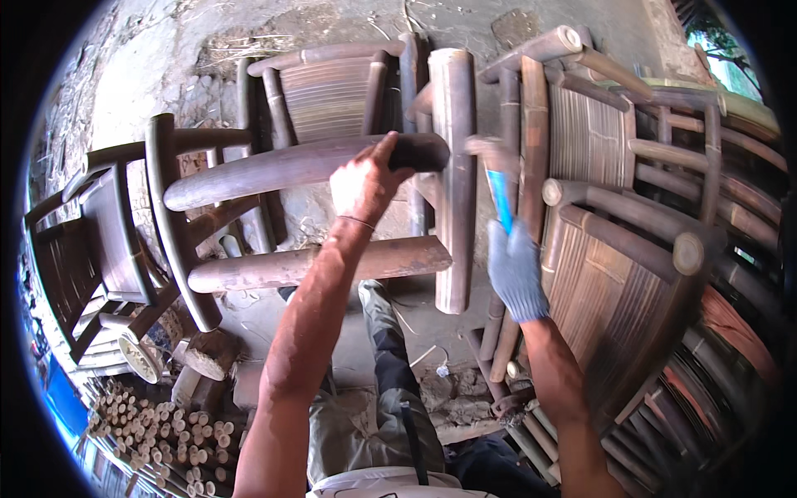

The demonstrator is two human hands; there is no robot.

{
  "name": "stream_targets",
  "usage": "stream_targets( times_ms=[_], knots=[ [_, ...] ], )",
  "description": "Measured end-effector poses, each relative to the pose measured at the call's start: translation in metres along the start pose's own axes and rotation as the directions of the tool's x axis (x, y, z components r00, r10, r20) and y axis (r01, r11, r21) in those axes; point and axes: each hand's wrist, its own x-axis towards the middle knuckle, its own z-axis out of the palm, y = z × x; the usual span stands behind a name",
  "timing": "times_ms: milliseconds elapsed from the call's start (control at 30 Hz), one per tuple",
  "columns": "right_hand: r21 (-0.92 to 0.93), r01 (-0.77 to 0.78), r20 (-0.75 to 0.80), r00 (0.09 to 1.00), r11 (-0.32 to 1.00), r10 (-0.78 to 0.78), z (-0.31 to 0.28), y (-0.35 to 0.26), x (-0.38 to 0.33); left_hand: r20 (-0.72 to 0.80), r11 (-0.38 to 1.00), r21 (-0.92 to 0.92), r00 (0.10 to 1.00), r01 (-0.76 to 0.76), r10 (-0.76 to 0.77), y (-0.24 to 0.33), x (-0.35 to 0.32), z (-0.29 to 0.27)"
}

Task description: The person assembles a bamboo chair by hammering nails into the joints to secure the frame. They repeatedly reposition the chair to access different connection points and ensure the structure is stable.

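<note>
My bare left hand (363, 184) grips the upper horizontal pole (274, 168) of a dark bamboo chair frame, close to where it meets an upright post (454, 174). A second horizontal pole (282, 267) runs below my forearm. My right hand (515, 270), in a grey-blue glove, holds a hammer (496, 178) with a blue handle; its head is up against the right side of the upright post.
Finished bamboo chairs (618, 249) are stacked to the right, and more stand behind at the top (328, 91) and at the left (91, 249). A bundle of cut bamboo pegs (158, 423) lies at the lower left. Bare dirt ground shows below the frame.
</note>
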Motion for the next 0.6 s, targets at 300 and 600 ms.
stream_targets(
  times_ms=[300, 600],
  knots=[
    [-0.123, 0.089, -0.093, 0.991, 0.988, -0.101, -0.009, -0.018, 0.012, 0.028, 0.999, -0.001, 0.999, 0.046, -0.046, 0.001, -0.001, -0.004],
    [-0.260, 0.118, -0.076, 0.987, 0.958, -0.142, -0.006, -0.012, -0.001, 0.005, 0.999, -0.029, 1.000, 0.022, -0.022, 0.001, -0.003, -0.002]
  ],
)
